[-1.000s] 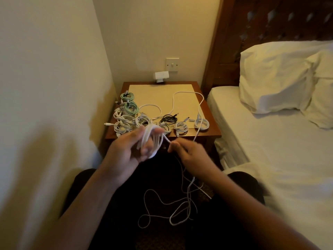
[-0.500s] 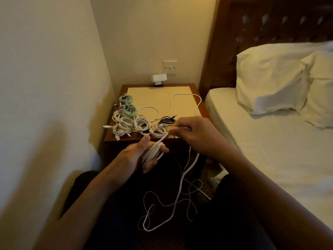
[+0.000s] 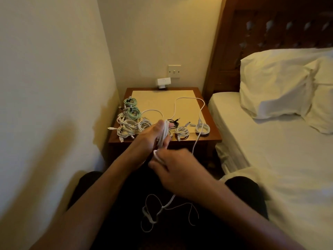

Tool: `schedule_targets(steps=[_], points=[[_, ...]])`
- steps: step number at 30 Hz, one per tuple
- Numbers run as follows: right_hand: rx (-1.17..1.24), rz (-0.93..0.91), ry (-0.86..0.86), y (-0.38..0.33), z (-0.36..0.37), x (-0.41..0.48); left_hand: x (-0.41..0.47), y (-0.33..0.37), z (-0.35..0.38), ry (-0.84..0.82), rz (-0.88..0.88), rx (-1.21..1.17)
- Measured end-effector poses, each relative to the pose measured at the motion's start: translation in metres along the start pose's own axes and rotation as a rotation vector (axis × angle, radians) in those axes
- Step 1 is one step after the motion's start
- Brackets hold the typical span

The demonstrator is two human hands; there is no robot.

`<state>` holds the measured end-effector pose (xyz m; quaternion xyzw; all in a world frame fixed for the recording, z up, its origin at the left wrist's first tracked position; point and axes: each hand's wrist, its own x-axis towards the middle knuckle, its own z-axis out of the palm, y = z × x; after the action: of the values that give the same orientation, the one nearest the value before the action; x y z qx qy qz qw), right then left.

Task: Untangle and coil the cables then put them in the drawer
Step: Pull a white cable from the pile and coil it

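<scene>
Nightstand [image 3: 211, 138] behind, white cable [image 3: 162, 133] coils around left fingers [image 3: 167, 141].

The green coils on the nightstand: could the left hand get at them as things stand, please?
Probably not yet: the left hand grips a half-wound white cable. Otherwise the way to the green coils looks open, over low white coils.

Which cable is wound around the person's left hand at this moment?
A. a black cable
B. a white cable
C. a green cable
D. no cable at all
B: loops of the white cable wrap the left hand, and the right hand holds the same cable just below it, while the green coils and the black cable lie on the nightstand.
</scene>
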<state>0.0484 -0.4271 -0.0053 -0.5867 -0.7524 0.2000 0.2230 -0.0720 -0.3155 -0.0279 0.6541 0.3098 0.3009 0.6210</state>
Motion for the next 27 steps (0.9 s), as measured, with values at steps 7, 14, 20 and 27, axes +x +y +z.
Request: schedule_targets(steps=[7,14,20,27], points=[[0.142,0.068,0.022,0.068,-0.077,0.024,-0.039,0.007,-0.029,-0.295,-0.078,0.228],[0.258,0.232,0.201,0.181,-0.081,0.013,-0.05,0.03,-0.086,0.109,-0.001,-0.217],[0.088,0.418,0.231,0.237,-0.083,-0.019,-0.027,0.014,-0.111,0.34,-0.036,-0.224],[-0.087,0.567,-0.12,0.266,-0.074,-0.056,-0.025,0.017,-0.093,0.38,-0.069,-0.247]])
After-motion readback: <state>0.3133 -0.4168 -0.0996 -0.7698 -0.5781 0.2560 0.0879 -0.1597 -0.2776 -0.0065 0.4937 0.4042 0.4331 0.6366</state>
